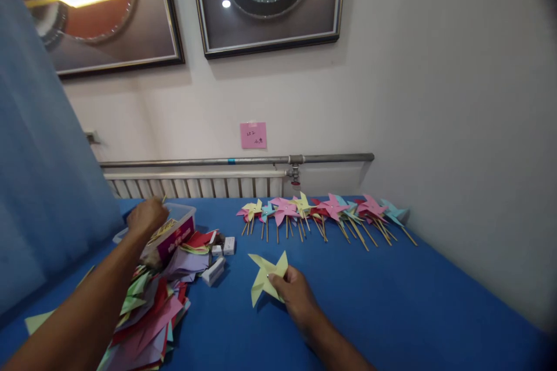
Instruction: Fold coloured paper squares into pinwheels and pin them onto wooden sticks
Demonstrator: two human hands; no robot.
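Note:
My right hand [299, 300] pinches a pale yellow paper pinwheel [262, 279] near its middle, with the thumb on top. The pinwheel has no stick that I can see. At the left, my left hand [148, 214] is closed above a clear plastic box [185, 210] with a purple label. A thin wooden stick [164, 199] pokes out from its fingers, mostly hidden by the hand. More sticks [163, 231] lie inside the box. Finished pinwheels [285, 208] on wooden sticks lie in a row along the table's far side.
Piles of coloured paper [148, 324] spread beneath my left forearm. Small white boxes [214, 271] stand beside the paper on the blue tabletop [348, 301]. A radiator [209, 185] and pipe run along the wall behind, and a blue curtain [43, 156] hangs at left.

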